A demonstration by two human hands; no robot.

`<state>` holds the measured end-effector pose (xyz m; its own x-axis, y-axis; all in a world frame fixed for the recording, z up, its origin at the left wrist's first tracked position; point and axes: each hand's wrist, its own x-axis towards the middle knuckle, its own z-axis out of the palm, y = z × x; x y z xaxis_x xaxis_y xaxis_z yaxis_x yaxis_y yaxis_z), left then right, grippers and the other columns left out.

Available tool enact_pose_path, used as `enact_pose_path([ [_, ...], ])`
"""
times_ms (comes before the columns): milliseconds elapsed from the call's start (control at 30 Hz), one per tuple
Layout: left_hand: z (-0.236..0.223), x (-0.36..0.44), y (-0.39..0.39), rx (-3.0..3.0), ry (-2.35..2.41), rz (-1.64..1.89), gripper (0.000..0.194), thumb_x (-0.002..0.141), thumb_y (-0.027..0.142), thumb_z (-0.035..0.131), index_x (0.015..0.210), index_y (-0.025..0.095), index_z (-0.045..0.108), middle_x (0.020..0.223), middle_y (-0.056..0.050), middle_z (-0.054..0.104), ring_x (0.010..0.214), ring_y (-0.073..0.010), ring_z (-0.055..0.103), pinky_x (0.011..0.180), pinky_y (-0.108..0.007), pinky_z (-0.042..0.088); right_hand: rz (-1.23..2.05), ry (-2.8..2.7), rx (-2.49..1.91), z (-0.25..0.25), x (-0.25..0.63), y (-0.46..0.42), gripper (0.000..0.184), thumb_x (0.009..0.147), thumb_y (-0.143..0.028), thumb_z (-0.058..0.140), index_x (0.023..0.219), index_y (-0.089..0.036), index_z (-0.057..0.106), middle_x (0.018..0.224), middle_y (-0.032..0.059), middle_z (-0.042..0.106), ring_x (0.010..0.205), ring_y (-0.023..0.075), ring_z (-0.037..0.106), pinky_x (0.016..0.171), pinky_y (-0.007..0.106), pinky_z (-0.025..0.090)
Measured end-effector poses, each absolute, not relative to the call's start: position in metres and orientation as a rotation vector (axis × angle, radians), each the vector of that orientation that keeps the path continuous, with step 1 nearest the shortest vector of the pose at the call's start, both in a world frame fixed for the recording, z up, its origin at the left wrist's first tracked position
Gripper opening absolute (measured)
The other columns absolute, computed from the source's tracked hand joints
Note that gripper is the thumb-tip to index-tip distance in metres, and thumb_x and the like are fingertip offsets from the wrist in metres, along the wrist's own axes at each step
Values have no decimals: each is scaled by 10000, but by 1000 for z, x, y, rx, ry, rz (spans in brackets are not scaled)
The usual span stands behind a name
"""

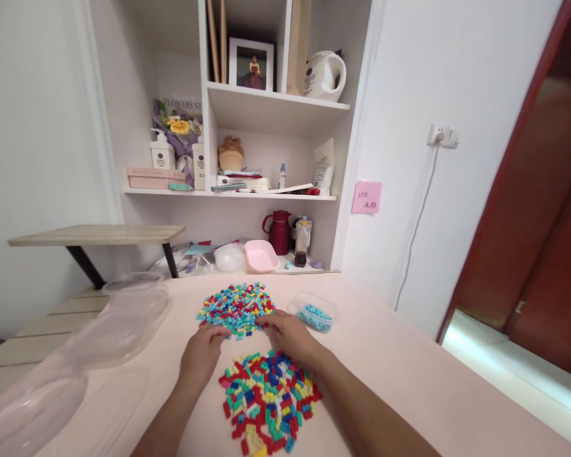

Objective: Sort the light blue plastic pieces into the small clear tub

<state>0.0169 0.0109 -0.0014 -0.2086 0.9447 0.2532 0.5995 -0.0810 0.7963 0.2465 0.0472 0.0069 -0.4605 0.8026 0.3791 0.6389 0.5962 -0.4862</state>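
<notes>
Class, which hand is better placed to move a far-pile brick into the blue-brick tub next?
Right, probably: the right hand is at the far pile and nearer the tub than the left hand.

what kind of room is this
Probably a room in a home, perhaps a study or playroom: there are built-in shelves with a framed photo, a red jug below them, and a table with piles of small colorful bricks.
</notes>
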Motion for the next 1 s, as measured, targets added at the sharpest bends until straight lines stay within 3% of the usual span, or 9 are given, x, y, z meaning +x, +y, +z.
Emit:
enact_pose_path([
  [167,2,20,9,1811,1811,1134,320,755,158,460,839,252,754,1000,-20,707,983,-188,617,893,-304,436,296,-2273,-1200,9,242,45,291,863,-234,499,1061,-310,698,983,41,650,895,178,604,813,265,433],
  [267,4,22,6,1833,1799,1100,314,773,159,463,854,258,750,1012,-13,707,990,-177,616,894,-292,432,365,-2257,-1170,9,244,46,293,839,-180,497,994,-292,718,977,30,653,895,167,603,812,252,433],
  [467,2,22,6,1869,1778,1072,302,785,158,472,860,267,744,1030,-7,701,1000,-170,614,887,-281,431,401,-2207,-1179,7,246,51,339,822,-157,504,1070,-292,693,1020,37,641,922,172,591,821,258,434],
  [667,1,21,6,1889,1766,1060,313,790,159,465,862,272,747,1041,-7,695,1009,-175,608,882,-285,430,410,-2202,-1198,13,246,48,297,804,-147,496,958,-272,717,949,32,631,878,162,585,807,257,423],
  [800,4,23,6,1904,1783,1022,337,797,158,438,873,271,746,1033,-6,694,1011,-174,609,898,-291,422,390,-2199,-1191,14,252,49,299,774,-158,536,994,-274,702,926,29,637,815,156,585,769,257,424],
  [1000,3,22,9,1864,1812,1040,313,769,166,454,802,271,747,986,0,711,981,-184,624,867,-295,441,446,-2223,-1193,13,254,50,223,717,-151,585,873,-249,711,854,10,662,753,146,593,689,228,423],
])
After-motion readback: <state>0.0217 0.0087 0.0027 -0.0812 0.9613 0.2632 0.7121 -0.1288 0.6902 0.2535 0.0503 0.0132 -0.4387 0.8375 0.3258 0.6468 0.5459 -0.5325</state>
